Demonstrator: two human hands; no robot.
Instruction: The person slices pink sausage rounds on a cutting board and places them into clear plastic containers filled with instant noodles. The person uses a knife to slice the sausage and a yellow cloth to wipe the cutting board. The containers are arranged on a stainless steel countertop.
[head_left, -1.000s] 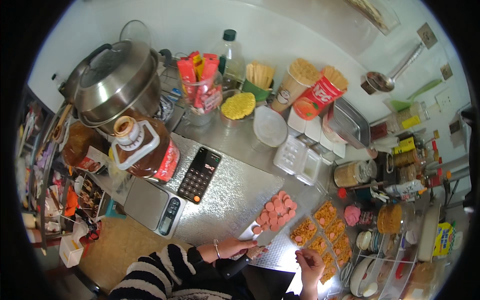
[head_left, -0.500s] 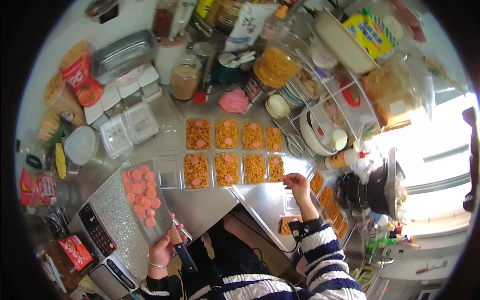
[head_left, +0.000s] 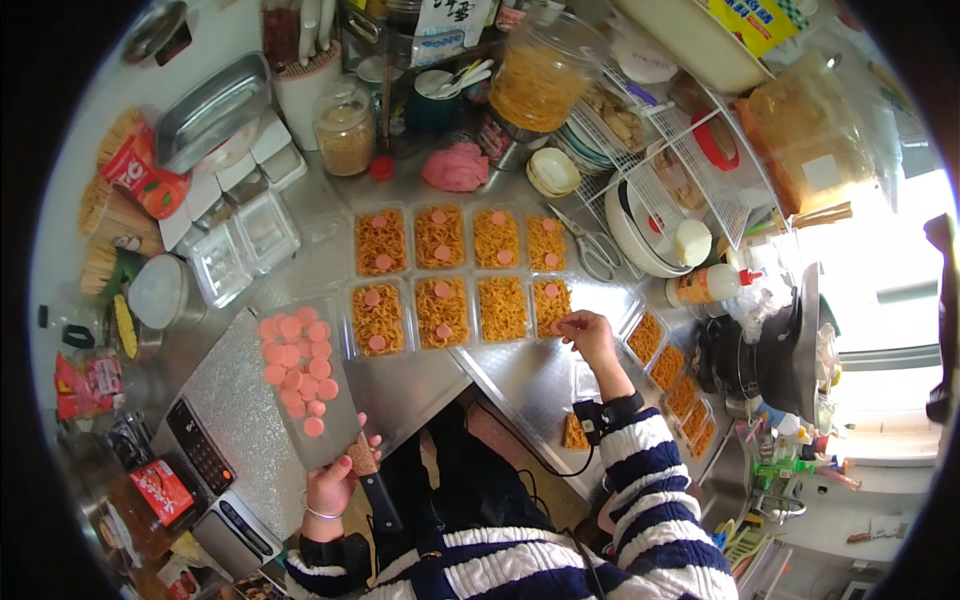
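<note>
the right hand (head_left: 590, 335) pinches a pink sausage slice (head_left: 556, 327) over the noodle tray (head_left: 551, 305) at the front row's right end. the left hand (head_left: 335, 485) grips the cleaver (head_left: 300, 380) bearing slices; it should stay level, each slice dropped centrally.

Pink sausage slices (head_left: 296, 370) heaped on flat cleaver blade (head_left: 315, 400); noodle tray (head_left: 551, 305), bottom-row right.

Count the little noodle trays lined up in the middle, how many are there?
8 noodle trays: four in the back row, four in the front row. The right hand reaches the front-right one. More trays sit along the right edge, partly hidden.
</note>
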